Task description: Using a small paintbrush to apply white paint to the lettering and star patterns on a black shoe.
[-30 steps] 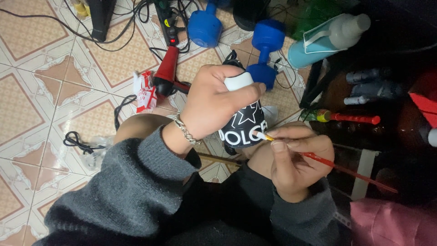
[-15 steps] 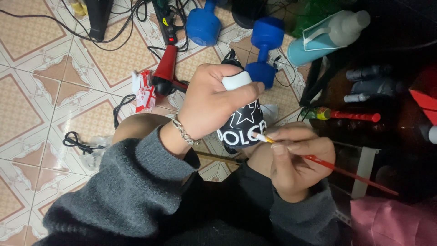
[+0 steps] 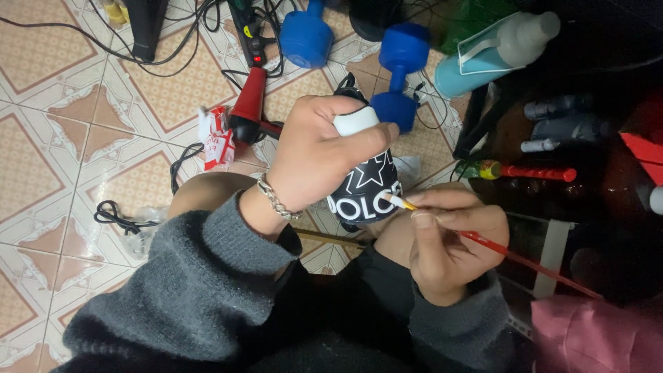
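Note:
My left hand (image 3: 319, 153) grips a black shoe (image 3: 366, 186) with a white toe cap, white stars and white painted letters, held above my knee. My right hand (image 3: 450, 238) pinches a thin red-handled paintbrush (image 3: 497, 250); its white-loaded tip touches the lettering on the side of the shoe. A chain bracelet sits on my left wrist. Both arms wear grey sleeves. The left palm hides most of the shoe's upper part.
On the tiled floor lie a blue dumbbell (image 3: 395, 68), a red and black hair dryer (image 3: 247, 103), a power strip with cables (image 3: 247, 31), a small red-and-white packet (image 3: 215, 137) and a blue-and-white bottle (image 3: 494, 52). Dark bottles and a red-handled tool (image 3: 532, 171) lie right.
The brush tip has shifted slightly along the white letters. Both hands and the shoe stay in nearly the same place.

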